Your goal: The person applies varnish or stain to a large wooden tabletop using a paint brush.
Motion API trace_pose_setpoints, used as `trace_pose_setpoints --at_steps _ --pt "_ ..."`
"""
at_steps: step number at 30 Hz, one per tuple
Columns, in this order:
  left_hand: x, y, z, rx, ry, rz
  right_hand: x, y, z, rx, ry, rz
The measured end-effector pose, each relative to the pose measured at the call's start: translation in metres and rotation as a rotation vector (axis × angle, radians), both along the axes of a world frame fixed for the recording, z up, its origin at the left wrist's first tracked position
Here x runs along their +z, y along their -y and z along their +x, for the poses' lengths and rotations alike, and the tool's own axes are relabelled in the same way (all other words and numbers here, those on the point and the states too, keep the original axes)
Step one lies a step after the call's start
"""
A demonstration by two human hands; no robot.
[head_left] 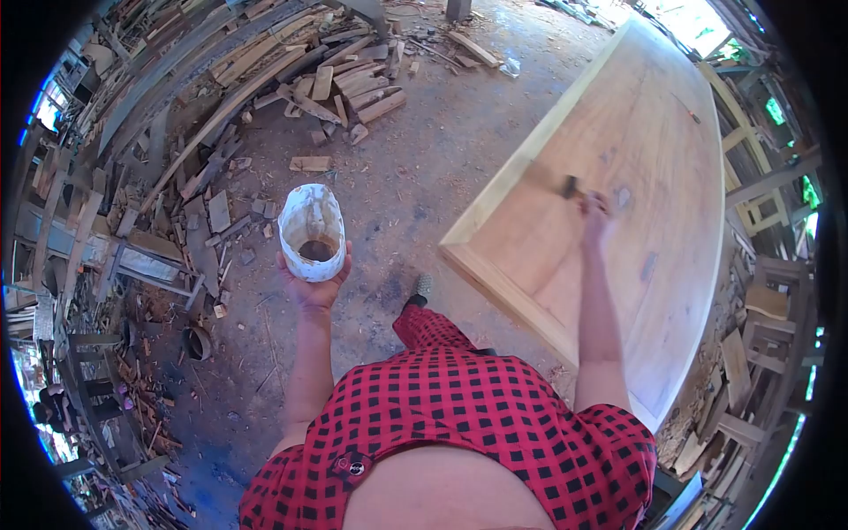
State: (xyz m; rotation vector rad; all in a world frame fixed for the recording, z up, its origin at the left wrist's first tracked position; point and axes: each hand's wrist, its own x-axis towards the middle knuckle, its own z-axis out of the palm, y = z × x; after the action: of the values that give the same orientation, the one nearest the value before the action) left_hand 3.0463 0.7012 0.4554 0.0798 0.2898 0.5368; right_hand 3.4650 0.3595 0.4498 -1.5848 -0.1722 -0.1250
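Note:
My left hand (316, 287) is wrapped round the lower part of a white cut-open plastic container (299, 212), with brownish liquid in its bottom. My right hand (598, 216) grips a paintbrush (571, 186) over a large wooden panel (654, 150). The dark brush head lies close over the panel near its left edge, where a darker brown streak (543, 174) shows on the wood. Pale thick boards frame the panel's left and near edges.
Scrap wood (367, 88) lies heaped at the upper left, with long planks (238, 97) stacked behind. A small wood block (310, 163) rests on the dirt floor (389, 177). A thin tool (687, 108) lies far on the panel. Wooden frames (764, 309) stand along the right.

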Motion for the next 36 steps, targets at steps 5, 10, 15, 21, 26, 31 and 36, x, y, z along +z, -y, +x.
trace_pose_setpoints --at_steps 5,10,15,21,26,31,36 --pt "0.006 -0.038 0.030 -0.047 -0.129 0.079 0.000 0.075 0.078 -0.513 0.299 -0.494" --pt "0.033 -0.052 0.101 -0.195 -0.169 0.089 0.011 0.056 0.077 -0.489 0.409 -0.628" --pt "0.053 -0.082 0.187 -0.238 -0.248 0.079 0.028 -0.071 0.058 -0.129 0.345 -0.637" --pt "0.085 -0.039 0.256 -0.389 -0.202 0.087 0.100 -0.060 0.030 0.273 0.035 -0.512" --pt "0.094 -0.031 0.330 -0.572 -0.237 0.107 0.152 -0.002 0.051 0.591 -0.635 -0.280" --pt "0.092 -0.064 0.401 -0.755 -0.239 0.100 0.137 0.020 0.082 -0.130 -0.430 0.071" --pt "0.102 -0.109 0.431 -0.879 -0.174 0.143 0.109 0.025 0.086 -0.788 -0.033 -0.251"
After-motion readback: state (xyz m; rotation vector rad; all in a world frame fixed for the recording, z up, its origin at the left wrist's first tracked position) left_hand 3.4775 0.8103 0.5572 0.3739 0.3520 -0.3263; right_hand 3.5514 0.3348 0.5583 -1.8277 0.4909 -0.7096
